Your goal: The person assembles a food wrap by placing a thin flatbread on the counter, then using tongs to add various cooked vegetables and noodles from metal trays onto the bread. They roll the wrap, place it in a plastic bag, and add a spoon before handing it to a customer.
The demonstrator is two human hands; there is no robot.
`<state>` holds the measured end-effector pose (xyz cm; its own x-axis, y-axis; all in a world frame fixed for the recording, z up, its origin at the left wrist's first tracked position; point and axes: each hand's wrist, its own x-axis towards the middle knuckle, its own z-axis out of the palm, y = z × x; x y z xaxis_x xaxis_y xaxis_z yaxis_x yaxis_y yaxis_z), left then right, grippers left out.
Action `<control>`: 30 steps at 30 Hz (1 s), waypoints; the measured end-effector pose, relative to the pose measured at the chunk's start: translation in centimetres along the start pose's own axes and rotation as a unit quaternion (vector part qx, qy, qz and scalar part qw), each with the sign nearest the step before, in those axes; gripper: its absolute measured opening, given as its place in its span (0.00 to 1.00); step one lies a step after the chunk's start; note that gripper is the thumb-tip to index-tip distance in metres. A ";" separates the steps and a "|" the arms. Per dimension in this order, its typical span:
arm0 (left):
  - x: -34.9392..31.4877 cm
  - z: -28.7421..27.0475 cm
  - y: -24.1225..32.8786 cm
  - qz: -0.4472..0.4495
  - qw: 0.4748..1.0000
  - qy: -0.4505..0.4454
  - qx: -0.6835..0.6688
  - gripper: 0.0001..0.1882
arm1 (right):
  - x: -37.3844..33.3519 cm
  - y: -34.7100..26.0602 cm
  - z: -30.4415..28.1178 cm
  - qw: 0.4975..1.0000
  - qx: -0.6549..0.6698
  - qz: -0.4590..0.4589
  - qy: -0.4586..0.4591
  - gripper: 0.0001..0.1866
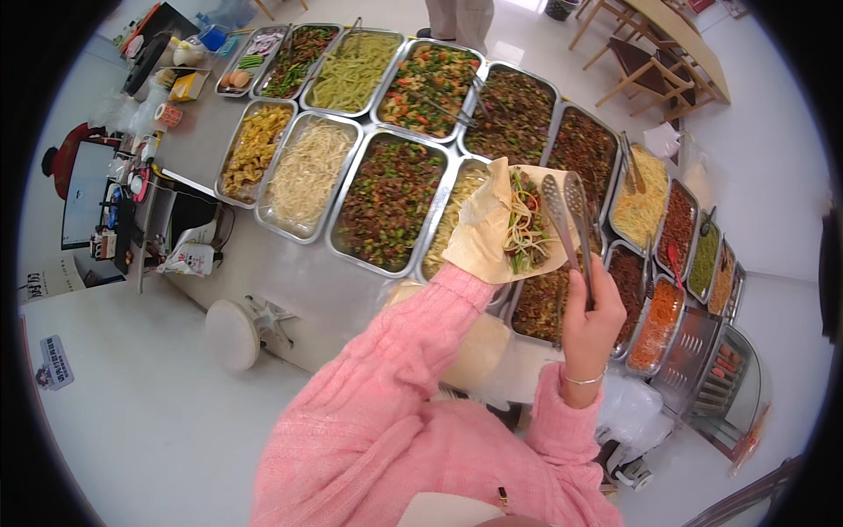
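Note:
A thin tan flatbread (479,213) lies spread above the food trays, at the end of my pink left sleeve (461,294). My left hand is hidden beneath it and holds it from below. Shredded vegetables with dark bits (525,230) form a strip along the middle of the flatbread. My right hand (595,309) is closed round a pair of metal tongs (562,215) with perforated ends. The tongs' ends are over the flatbread's right side, beside the filling. I cannot make out any food between them.
Metal trays of cooked food surround my hands, including a meat-and-green-pepper tray (392,202), pale shreds (309,180) and yellow shreds (639,195). Other tongs rest in several trays. A round stool (233,335) stands at left. Beyond the counter, a person's legs (459,19) show near wooden chairs (645,75).

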<state>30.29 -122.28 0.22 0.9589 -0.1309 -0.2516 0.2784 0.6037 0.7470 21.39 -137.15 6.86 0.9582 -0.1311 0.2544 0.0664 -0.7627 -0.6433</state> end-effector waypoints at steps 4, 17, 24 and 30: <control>0.1 -5.9 4.9 0.006 1.000 0.010 -0.006 0.41 | -2.4 -0.5 3.4 0.967 0.206 0.152 -0.004 0.19; -1.4 -24.0 19.7 0.111 0.980 0.082 0.143 0.46 | -8.0 -1.3 30.3 0.985 0.014 0.157 -0.068 0.19; -2.5 -26.6 23.6 0.213 0.905 0.083 0.359 0.49 | -6.7 -2.7 34.0 0.948 -0.239 0.160 -0.136 0.24; -2.0 -24.9 26.8 0.299 0.771 -0.001 0.563 0.52 | -2.3 -6.3 34.1 0.933 0.281 0.206 -0.087 0.21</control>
<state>34.49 -86.23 5.38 0.9339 -0.0959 0.3445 -0.3436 -0.5077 0.7901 28.27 -110.42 -14.30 0.9620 -0.1980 -0.1880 -0.2292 -0.2114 -0.9501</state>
